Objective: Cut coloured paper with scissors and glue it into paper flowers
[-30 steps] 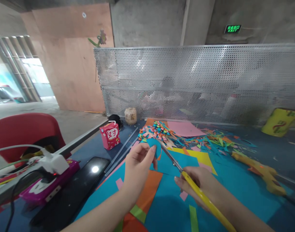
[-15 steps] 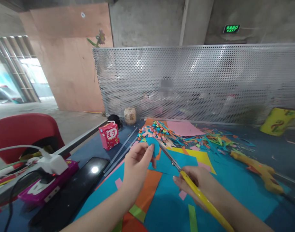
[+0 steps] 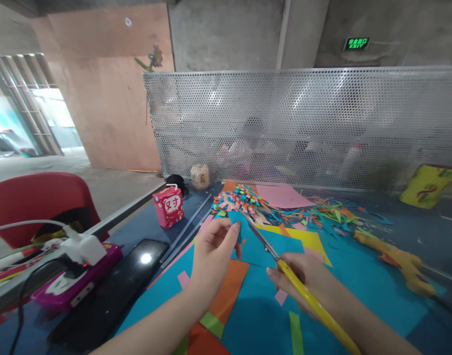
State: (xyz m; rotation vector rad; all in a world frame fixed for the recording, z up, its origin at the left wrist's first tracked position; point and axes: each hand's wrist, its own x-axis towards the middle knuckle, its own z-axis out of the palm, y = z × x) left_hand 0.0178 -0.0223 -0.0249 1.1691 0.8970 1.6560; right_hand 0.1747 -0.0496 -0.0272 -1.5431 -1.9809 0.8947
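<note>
Right hand (image 3: 310, 271): fingers curled round the scissors (image 3: 303, 292), thumb side nearer the body's middle; grip closed, nothing else held.
Scissors: yellow handles, metal blades pointing up and leftward, looking nearly together. Best worked, in my judgement, with steady, short squeezes and the pivot in line with the cut.
Left hand (image 3: 213, 254): thumb and fingers pinched on a small blue piece (image 3: 244, 229); the other fingers bent in behind.
Blue piece: raised above the sheets, in the left hand, beside the blade tips; whether paper lies between the blades cannot be told. Turning the piece into the blades, rather than swinging the scissors, should give a smoother edge; the thumb is best placed clear of the blade line.
Blue sheet (image 3: 262, 315): flat beneath both hands, with an orange sheet (image 3: 235, 281) and a green strip (image 3: 295, 330) on it; better left out of the blades' reach.
Glue gun (image 3: 399, 259): yellow, lying on its side beyond the right hand; its cord is worth avoiding with the elbow.
Cuttings (image 3: 332, 214): loose, many colours, spread on the tabletop (image 3: 144, 224) past the sheets.
Fringed bundle (image 3: 240, 199): multicoloured, beyond the blue piece.
Metal screen (image 3: 307, 118): perforated, behind everything listed.
</note>
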